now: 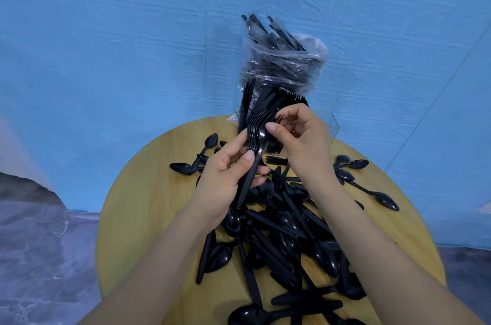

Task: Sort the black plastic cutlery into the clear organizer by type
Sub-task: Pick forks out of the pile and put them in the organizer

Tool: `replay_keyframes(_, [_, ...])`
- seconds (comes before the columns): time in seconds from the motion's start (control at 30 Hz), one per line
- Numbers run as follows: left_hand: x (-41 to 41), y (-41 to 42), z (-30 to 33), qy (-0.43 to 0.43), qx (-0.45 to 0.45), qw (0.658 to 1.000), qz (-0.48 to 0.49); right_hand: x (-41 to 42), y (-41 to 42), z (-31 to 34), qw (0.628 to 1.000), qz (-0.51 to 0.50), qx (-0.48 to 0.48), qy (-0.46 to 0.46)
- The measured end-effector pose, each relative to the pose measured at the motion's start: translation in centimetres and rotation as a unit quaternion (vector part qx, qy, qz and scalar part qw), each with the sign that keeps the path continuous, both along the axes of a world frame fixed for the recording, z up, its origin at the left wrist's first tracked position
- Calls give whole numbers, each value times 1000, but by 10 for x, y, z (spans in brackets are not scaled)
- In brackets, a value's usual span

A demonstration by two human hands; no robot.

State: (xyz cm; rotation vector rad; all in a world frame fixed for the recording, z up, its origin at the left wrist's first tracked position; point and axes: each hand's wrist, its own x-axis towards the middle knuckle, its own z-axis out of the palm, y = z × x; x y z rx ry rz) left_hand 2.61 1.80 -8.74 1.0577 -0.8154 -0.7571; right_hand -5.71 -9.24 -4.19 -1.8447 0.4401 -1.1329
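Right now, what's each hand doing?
Left hand: holds a stack of forks by the handles.
Right hand: thumb and fingers pinch the fork heads at the top of the same stack.

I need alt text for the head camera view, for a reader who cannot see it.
Two bare hands hold a nested stack of black forks above a round wooden table: the left hand grips the handles, the right hand pinches the heads. Loose black cutlery lies below; a clear organizer stands behind.
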Motion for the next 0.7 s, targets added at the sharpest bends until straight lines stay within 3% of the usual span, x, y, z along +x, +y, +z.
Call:
replay_keyframes(0.17, [-12,-3,11,17,3,999,-34,-8,-5,3,998,-69,-16,2])
replay_keyframes(0.43, [-12,-16,21,14,93,992,-88,-29,-34,6,984,98,47,138])
replay_keyframes(0.57, [-12,-30,24,6,118,988,-96,-33,-48,4,985,91,32,144])
replay_keyframes(0.7, [-11,-48,31,-54,128,985,-98,-31,-64,6,987,68,17,142])
